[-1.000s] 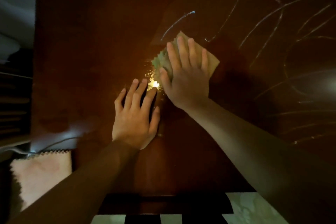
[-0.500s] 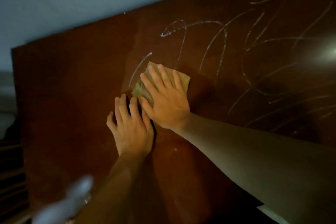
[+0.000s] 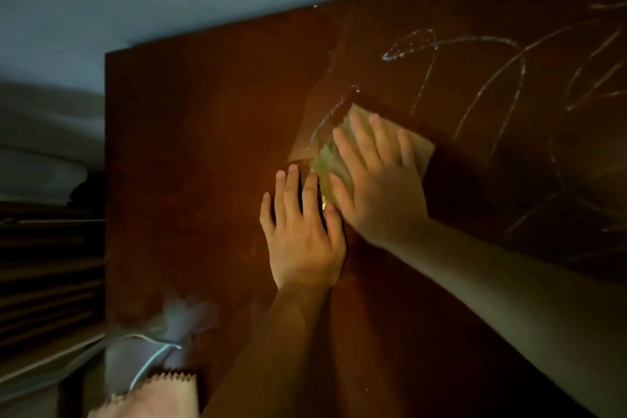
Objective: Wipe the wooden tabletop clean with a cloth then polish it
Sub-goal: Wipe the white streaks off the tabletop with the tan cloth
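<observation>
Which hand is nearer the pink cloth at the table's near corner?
Left. The left hand lies flat on the tabletop, closer to the pink cloth; the right hand presses the yellow cloth farther away.

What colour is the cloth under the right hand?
Pale yellowish green, in the head view: the cloth lies flat under the right hand.

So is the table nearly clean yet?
Not yet. The left part of the table looks free of squiggles. The right hand presses a cloth flat on the wood; the left hand rests beside it. The white squiggles on the right remain, and so does polishing.
</observation>
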The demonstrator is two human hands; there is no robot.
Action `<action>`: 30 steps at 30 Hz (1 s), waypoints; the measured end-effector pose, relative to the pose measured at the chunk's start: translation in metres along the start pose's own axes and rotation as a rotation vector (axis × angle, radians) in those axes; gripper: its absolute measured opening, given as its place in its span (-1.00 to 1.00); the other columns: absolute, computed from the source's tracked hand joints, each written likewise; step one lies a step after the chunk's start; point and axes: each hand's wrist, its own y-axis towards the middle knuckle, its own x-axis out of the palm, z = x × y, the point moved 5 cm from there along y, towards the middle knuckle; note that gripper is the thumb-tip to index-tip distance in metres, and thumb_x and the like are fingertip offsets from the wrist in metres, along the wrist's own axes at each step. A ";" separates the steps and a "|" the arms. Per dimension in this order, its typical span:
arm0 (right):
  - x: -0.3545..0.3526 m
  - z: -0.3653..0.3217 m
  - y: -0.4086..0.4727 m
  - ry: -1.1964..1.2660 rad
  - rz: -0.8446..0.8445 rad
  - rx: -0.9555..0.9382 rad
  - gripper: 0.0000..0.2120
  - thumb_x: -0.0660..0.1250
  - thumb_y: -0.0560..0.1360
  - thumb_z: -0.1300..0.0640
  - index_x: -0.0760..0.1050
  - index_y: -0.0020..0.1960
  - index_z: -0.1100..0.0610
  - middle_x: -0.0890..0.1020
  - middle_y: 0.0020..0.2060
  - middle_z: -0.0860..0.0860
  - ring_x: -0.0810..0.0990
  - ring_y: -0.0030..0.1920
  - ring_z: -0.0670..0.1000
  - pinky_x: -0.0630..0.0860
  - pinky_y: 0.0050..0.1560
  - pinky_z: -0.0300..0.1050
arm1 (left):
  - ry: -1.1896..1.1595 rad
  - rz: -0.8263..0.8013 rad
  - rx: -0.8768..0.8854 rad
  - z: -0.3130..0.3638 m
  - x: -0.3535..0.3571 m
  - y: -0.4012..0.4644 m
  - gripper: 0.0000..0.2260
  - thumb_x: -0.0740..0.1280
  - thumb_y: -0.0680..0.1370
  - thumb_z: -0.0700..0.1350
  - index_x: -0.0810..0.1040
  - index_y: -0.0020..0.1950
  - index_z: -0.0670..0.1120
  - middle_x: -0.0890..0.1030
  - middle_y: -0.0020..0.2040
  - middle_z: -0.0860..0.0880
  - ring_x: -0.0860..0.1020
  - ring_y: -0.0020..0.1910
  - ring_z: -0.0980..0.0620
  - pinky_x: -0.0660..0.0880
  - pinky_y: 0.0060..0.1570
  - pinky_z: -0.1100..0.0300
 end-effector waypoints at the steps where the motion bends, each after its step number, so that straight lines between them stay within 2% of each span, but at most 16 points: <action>1: 0.002 -0.002 -0.013 -0.014 -0.021 -0.013 -0.40 0.01 0.68 -0.16 0.21 0.63 0.09 0.21 0.62 0.15 0.13 0.63 0.21 0.05 0.58 0.27 | 0.002 0.001 0.001 0.000 0.000 0.000 -0.55 0.03 0.66 0.03 0.36 0.50 -0.10 0.30 0.56 -0.14 0.17 0.58 -0.11 0.11 0.53 -0.13; 5: 0.003 -0.004 -0.026 -0.022 -0.056 -0.073 -0.42 -0.02 0.69 -0.15 0.21 0.63 0.09 0.22 0.61 0.14 0.14 0.62 0.21 0.11 0.56 0.31 | 0.018 -0.005 0.000 -0.001 0.000 0.001 -0.57 0.05 0.67 0.01 0.36 0.50 -0.11 0.32 0.55 -0.15 0.19 0.58 -0.12 0.09 0.53 -0.10; 8: 0.002 -0.006 0.006 -0.020 -0.058 -0.194 -0.42 0.02 0.67 -0.17 0.24 0.62 0.06 0.23 0.62 0.12 0.13 0.63 0.17 0.07 0.58 0.28 | 0.024 -0.018 -0.014 -0.001 -0.001 0.003 -0.55 0.08 0.67 0.01 0.36 0.51 -0.13 0.32 0.55 -0.14 0.18 0.58 -0.10 0.06 0.54 -0.07; 11: 0.001 -0.011 0.040 0.004 -0.077 -0.196 -0.40 0.06 0.65 -0.18 0.24 0.62 0.05 0.24 0.62 0.10 0.13 0.63 0.16 0.03 0.59 0.25 | 0.045 -0.022 -0.023 0.000 -0.002 0.003 -0.52 0.10 0.66 0.02 0.32 0.54 -0.16 0.31 0.56 -0.13 0.17 0.58 -0.08 0.07 0.54 -0.07; 19: -0.001 -0.003 0.013 0.053 -0.159 -0.448 -0.45 -0.10 0.69 -0.11 0.23 0.62 0.02 0.22 0.63 0.04 0.09 0.64 0.10 0.02 0.60 0.26 | 0.045 -0.058 -0.001 0.000 -0.004 0.002 -0.48 0.08 0.65 0.06 0.32 0.53 -0.20 0.30 0.56 -0.15 0.16 0.59 -0.10 0.10 0.53 -0.12; 23: -0.005 -0.007 0.079 0.043 -0.189 -0.388 -0.43 -0.23 0.68 -0.10 0.14 0.64 -0.03 0.15 0.65 0.01 0.03 0.65 0.08 -0.04 0.61 0.23 | 0.069 -0.077 -0.014 0.000 -0.002 0.003 -0.47 0.09 0.65 0.07 0.31 0.55 -0.17 0.28 0.57 -0.12 0.14 0.59 -0.09 0.08 0.54 -0.09; 25: -0.003 -0.016 0.103 -0.003 -0.206 -0.371 -0.44 -0.21 0.69 -0.13 0.06 0.66 -0.06 0.07 0.66 0.00 -0.04 0.66 0.09 -0.09 0.61 0.23 | 0.072 -0.069 -0.021 0.000 -0.003 0.003 -0.48 0.09 0.64 0.07 0.31 0.55 -0.16 0.29 0.57 -0.11 0.14 0.59 -0.08 0.07 0.54 -0.07; 27: 0.001 -0.028 0.107 -0.035 -0.229 -0.457 -0.46 -0.17 0.70 -0.14 0.02 0.66 -0.11 0.01 0.67 0.01 -0.08 0.66 0.10 -0.12 0.61 0.26 | 0.066 -0.064 -0.023 0.001 -0.004 0.003 -0.49 0.08 0.64 0.07 0.34 0.52 -0.17 0.34 0.54 -0.12 0.18 0.58 -0.09 0.08 0.53 -0.07; 30: 0.003 -0.042 0.094 -0.053 -0.229 -0.633 -0.46 -0.16 0.68 -0.13 0.09 0.65 -0.11 0.07 0.66 0.03 -0.02 0.66 0.13 -0.07 0.60 0.27 | 0.061 -0.056 -0.026 0.001 -0.006 0.003 -0.50 0.07 0.64 0.07 0.37 0.48 -0.17 0.42 0.47 -0.15 0.25 0.55 -0.11 0.07 0.53 -0.07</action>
